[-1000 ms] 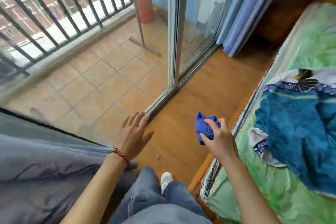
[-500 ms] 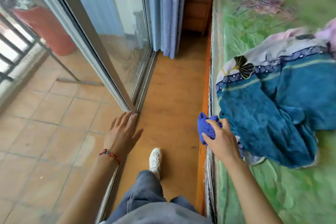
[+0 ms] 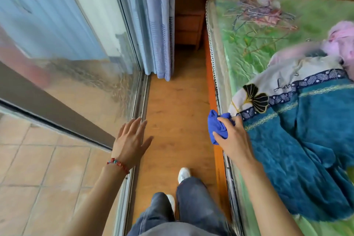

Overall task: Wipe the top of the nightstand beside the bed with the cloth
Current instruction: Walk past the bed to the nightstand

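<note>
The person stands in a narrow strip of wood floor (image 3: pixel 178 113) btwn a sliding glass door (image 3: pixel 80 48) on the left and a bed (image 3: pixel 249 48) on the right, looking down.

The right hand (image 3: pixel 232 137) has its grip closed round a bunched blue cloth (image 3: pixel 218 125); fingers wrap over it, thumb underneath, and part of the cloth sticks out to the left of the knuckles. Hand and cloth sit over the bed's edge, just beside a teal blanket (image 3: pixel 306 140) w/ a white patterned border.

The left hand (image 3: pixel 131 141) is empty, fingers spread and loosely extended, palm down, held in the air near the door track. A red beaded bracelet (image 3: pixel 117 165) circles that wrist.

The nightstand (image 3: pixel 188 17), dark reddish wood w/ drawer fronts visible, stands at the far end of the floor strip, btwn a blue curtain (image 3: pixel 159 25) and the bed's head corner, well apart from both hands. Its top is in shadow; can't tell what, if anything, is on it.

Below, jeans legs and white shoes (image 3: pixel 183 174) show on the floor.
</note>
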Motion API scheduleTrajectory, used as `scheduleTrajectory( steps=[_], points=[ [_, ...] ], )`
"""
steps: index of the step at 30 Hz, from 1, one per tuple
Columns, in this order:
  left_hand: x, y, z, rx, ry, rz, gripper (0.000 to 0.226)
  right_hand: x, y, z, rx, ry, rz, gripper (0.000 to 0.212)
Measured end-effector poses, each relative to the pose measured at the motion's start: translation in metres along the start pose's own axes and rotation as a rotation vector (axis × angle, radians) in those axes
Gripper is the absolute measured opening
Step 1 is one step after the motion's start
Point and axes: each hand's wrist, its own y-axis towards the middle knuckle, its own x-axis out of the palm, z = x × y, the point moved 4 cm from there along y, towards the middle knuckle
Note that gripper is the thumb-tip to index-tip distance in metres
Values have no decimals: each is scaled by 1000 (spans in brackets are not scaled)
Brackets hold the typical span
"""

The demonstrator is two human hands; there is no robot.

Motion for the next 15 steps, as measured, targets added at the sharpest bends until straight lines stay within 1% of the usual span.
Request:
scheduleTrajectory(
  steps=[4,9,15],
  points=[
    [3,83,-4,24,-11,20,61,-1,77,10,12,-24,17,42],
    [-1,197,-8,29,-14,45,64,-8,187,27,8,-25,10,43],
    [-28,325,-5,26,-7,109,59,-30,312,45,18,-19,3,43]
  ],
)
